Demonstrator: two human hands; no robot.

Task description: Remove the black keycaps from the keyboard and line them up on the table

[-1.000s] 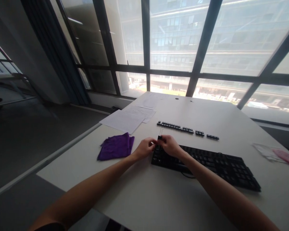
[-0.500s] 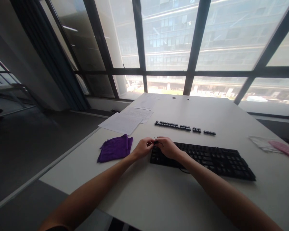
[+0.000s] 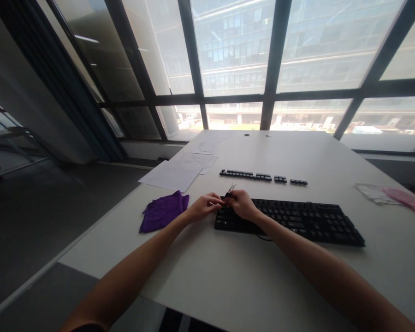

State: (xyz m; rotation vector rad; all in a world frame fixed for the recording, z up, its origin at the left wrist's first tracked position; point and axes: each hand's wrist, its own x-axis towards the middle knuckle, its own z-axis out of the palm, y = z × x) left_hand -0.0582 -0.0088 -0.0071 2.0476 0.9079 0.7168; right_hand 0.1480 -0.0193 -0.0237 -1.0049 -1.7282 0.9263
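Observation:
A black keyboard [image 3: 297,221] lies on the white table, slightly angled. Over its upper left corner, my right hand [image 3: 241,203] is closed on a small tool [image 3: 232,187] with a dark body and thin metal wires pointing up. My left hand [image 3: 204,206] is beside it at the keyboard's left end, fingers bent and close to the tool; whatever lies between its fingertips is too small to make out. Behind the keyboard, loose black keycaps [image 3: 238,174] stand in a row of several groups.
A folded purple cloth [image 3: 163,212] lies left of my left hand. Sheets of paper [image 3: 173,174] are spread at the table's left edge. On the right lies a white and pink item [image 3: 394,194]. A cable shows at the keyboard's front edge. Windows stand behind the table.
My right hand has turned and lifted slightly, and the tool's wires now show higher above its fingers. My left fingers have loosened a little. The camera view has shifted slightly.

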